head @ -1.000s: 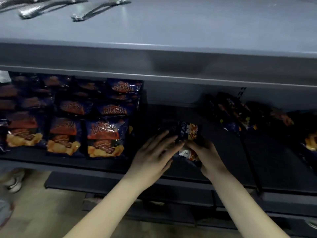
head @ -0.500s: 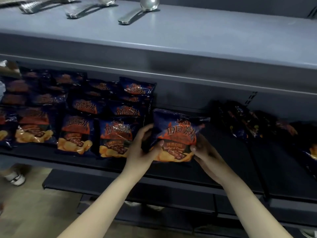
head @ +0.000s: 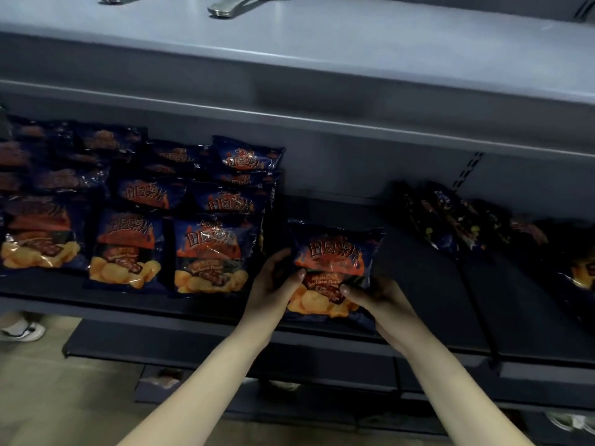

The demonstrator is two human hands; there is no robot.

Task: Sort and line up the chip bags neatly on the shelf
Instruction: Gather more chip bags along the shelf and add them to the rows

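Lowered toward the shelf point(head: 418, 284) since before, a chip bag point(head: 335, 268) stays pinched between 2 hands, left hand point(head: 273, 284) and right hand point(head: 380, 304), fingers closed on its lower corners, just right of the lined-up bags point(head: 206, 252).

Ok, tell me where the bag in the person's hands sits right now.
In the head view the held chip bag stands upright at the shelf's front edge, centre, between left hand and right hand, just right of the lined-up bags.

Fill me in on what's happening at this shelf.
A person is lining up chip bags on a dark shelf. Both hands hold one blue and orange chip bag upright by its lower corners, the left hand and the right hand, at the shelf's front, just right of the neat rows of matching bags. A loose pile of bags lies unsorted further right.
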